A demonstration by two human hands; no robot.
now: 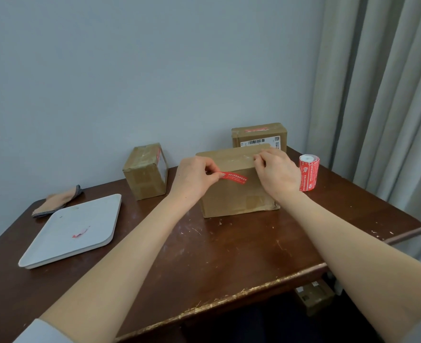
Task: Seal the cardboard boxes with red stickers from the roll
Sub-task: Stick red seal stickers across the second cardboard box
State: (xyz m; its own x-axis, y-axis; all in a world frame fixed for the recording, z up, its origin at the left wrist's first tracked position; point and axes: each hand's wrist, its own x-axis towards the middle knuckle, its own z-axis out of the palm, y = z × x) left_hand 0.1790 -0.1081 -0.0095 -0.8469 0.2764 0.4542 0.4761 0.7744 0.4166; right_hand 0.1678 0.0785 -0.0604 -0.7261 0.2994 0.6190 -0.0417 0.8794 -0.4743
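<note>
The left hand (194, 179) pinches one end of a red sticker (233, 176) between thumb and fingertips. The strip runs out to the right across the near face of the middle box (236, 194), just under its top edge; whether it is touching the cardboard cannot be told. The right hand (277, 174) is at the same box, its fingers curled onto the top near edge and gripping it there, beside a stretch of clear tape. This box stands on the counter (229, 256), roughly at its middle.

The roll (309, 172) of red stickers stands upright just right of the right hand, near the box but apart from it. A far box (259, 134) sits behind the middle one, against the wall (155, 70). It carries a red sticker on its top and a white barcode label on its near face. A left box (146, 169) stands well apart to the left, turned at an angle, with a label on its right side.

On the left of the counter lies a white tray (56, 248) with a small red scrap (80, 231) on it. A folded cloth (56, 200) lies just beyond the tray's far corner. A pale curtain (377, 95) hangs on the right.
</note>
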